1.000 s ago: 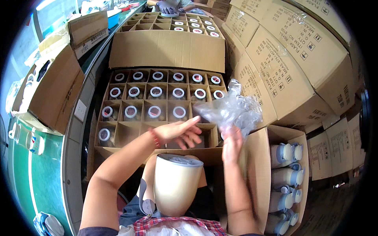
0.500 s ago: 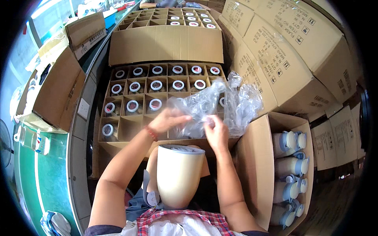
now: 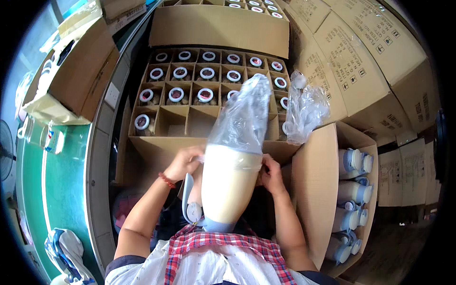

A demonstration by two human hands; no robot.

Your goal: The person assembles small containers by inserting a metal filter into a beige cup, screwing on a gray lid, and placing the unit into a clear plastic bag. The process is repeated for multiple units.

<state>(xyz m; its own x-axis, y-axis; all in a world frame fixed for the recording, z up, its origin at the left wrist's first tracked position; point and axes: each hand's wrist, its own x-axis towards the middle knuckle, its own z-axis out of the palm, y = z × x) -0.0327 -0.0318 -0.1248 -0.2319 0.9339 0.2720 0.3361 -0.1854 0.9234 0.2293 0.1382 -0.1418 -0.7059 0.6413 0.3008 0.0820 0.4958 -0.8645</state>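
Observation:
A cream vacuum jug (image 3: 228,185) with a blue-grey handle stands in front of my body, its handle on the left. Over its far end sits a clear plastic bag (image 3: 242,114), its closed tip rising toward the divided carton. My left hand (image 3: 185,161) pinches the bag's edge at the left of the jug. At the right side, my right hand (image 3: 270,173) is closed on the opposite edge, with some fingertips hidden behind the jug. Further clear plastic bags (image 3: 306,111) lie bunched on the carton's right side.
Ahead is a divided carton (image 3: 164,145) holding several white-rimmed containers. An open box (image 3: 316,190) of blue-lidded jugs stands at the right, below stacked sealed cartons (image 3: 351,71). A green table (image 3: 66,190) at left carries a clear pitcher (image 3: 47,137) and a cloth (image 3: 69,256).
The bag, earlier crumpled between both hands above the carton, is now drawn over the jug's far end. My hands have come nearer and apart, to either side of the jug.

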